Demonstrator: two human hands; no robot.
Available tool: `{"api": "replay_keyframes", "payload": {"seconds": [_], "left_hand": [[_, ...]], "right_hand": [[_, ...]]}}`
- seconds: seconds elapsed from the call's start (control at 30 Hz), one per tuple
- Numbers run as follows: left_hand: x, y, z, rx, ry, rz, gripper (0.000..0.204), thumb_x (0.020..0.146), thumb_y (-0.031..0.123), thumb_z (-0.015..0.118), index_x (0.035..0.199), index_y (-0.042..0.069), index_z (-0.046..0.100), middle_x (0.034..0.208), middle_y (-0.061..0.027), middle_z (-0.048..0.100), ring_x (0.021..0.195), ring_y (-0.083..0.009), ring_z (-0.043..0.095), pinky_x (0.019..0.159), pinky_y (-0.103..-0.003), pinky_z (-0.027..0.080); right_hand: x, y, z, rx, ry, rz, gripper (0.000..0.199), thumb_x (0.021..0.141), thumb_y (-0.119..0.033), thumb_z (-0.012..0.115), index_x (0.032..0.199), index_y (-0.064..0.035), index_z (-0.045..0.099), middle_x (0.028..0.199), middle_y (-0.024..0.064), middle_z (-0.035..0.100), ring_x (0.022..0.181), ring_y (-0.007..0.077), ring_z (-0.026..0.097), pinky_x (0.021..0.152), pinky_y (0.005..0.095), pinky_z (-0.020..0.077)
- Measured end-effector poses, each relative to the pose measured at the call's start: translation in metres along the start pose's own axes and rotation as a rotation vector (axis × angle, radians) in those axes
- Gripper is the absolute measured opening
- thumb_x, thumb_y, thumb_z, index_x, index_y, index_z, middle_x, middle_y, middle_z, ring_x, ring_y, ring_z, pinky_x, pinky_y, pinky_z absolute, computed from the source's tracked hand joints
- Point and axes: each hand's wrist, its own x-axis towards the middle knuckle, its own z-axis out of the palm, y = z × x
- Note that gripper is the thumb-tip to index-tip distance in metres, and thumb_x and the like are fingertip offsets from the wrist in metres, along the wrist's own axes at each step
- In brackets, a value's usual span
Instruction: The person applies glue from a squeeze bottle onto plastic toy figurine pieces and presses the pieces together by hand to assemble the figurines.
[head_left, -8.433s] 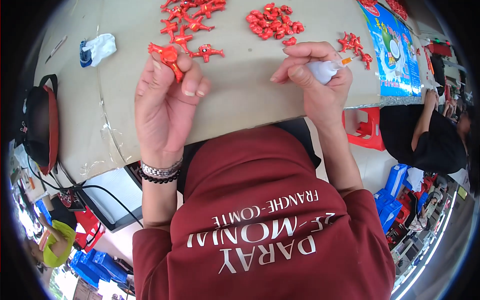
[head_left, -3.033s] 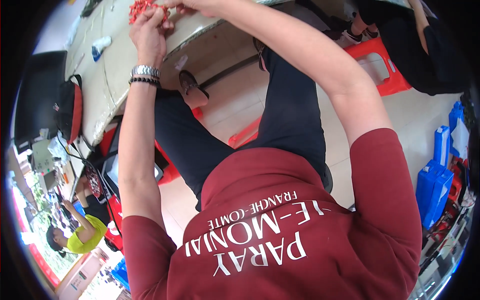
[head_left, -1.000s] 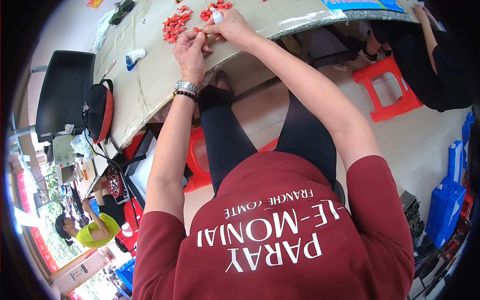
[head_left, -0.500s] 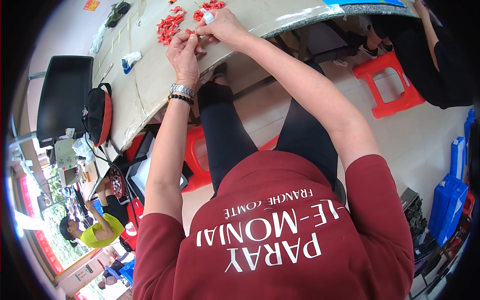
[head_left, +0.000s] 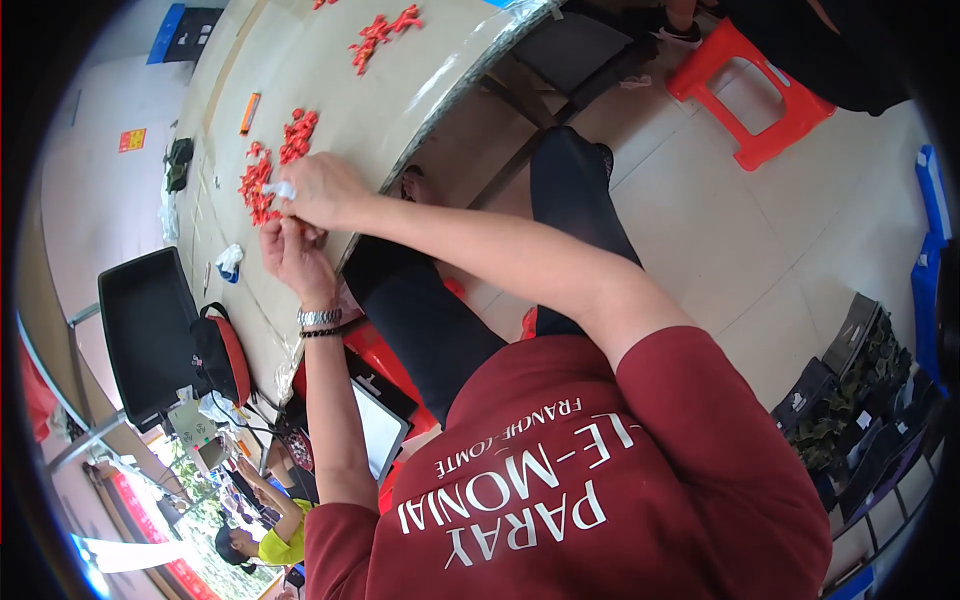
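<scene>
Both arms stretch out to a beige table (head_left: 330,90) at the upper left of the tilted view. My right hand (head_left: 322,188) is closed around a small white thing (head_left: 281,189) next to a pile of small red plastic parts (head_left: 256,180). My left hand (head_left: 290,255), with a metal watch and dark bracelet on the wrist, sits just below it, fingertips pinched at a red part by the pile. A second heap of red parts (head_left: 297,134) lies just beyond, and a third (head_left: 380,30) further along the table.
An orange stick (head_left: 249,100), a crumpled white and blue thing (head_left: 229,261), a dark tray (head_left: 150,330) and a black and red bag (head_left: 225,355) lie on the table. A red stool (head_left: 745,85) stands on the tiled floor. Another person in yellow (head_left: 262,520) sits at lower left.
The view has swung and tilted, so the table now sits at the upper left. Both hands stay together at the red pile, the right one still around the white thing.
</scene>
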Motion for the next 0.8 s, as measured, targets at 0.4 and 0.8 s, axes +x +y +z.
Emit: {"api": "replay_keyframes", "payload": {"seconds": [0.4, 0.8], "left_hand": [[0.0, 0.007, 0.009, 0.133, 0.076, -0.008, 0.006, 0.095, 0.009, 0.055, 0.098, 0.004, 0.052, 0.079, -0.0025, 0.059, 0.064, -0.0075, 0.049, 0.056, -0.021, 0.039], [0.002, 0.007, 0.009, 0.061, 0.043, -0.024, 0.006, 0.094, 0.007, 0.055, 0.098, 0.003, 0.053, 0.086, -0.0052, 0.063, 0.065, -0.0083, 0.051, 0.058, -0.022, 0.042]], "right_hand": [[-0.002, 0.0, -0.004, 0.112, 0.019, -0.016, 0.016, 0.072, -0.016, 0.068, 0.074, -0.0019, 0.061, 0.072, 0.0188, 0.064, 0.073, 0.0368, 0.064, 0.066, 0.0453, 0.0504], [-0.002, 0.001, -0.007, 0.072, -0.001, -0.005, 0.015, 0.072, -0.016, 0.067, 0.075, -0.0027, 0.061, 0.069, 0.0177, 0.063, 0.072, 0.0355, 0.064, 0.065, 0.0444, 0.0502]]}}
